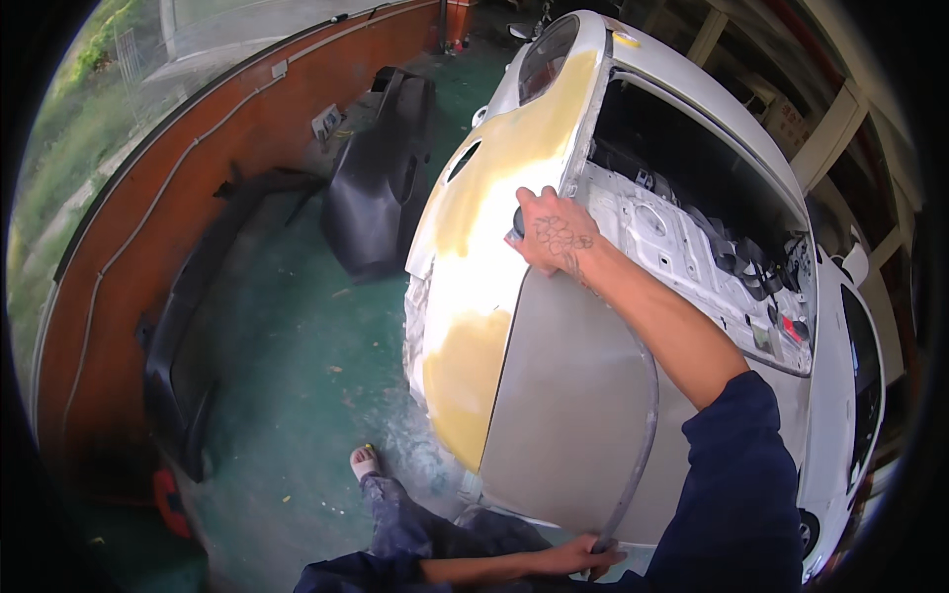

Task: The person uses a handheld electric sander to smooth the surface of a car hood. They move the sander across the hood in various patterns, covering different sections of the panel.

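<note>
My right hand (556, 233) is closed over a dark sander (517, 223), mostly hidden under the palm. It rests at the border between the car's rear side panel (465, 381), patched in yellow and white, and the grey boot lid (583, 395). From under my right forearm a grey hose (649, 415) curves down across the lid. Near the lid's lower edge, low in the view, my left hand (578, 556) grips the hose.
The open rear window frame (682, 109) shows a bare white metal shelf and dark straps. Black bumpers (381, 188) lie on the green floor (297, 366) to the left, by an orange low wall (148, 188). Another white car (855, 376) stands at the right. Whitish dust coats the floor near my foot.
</note>
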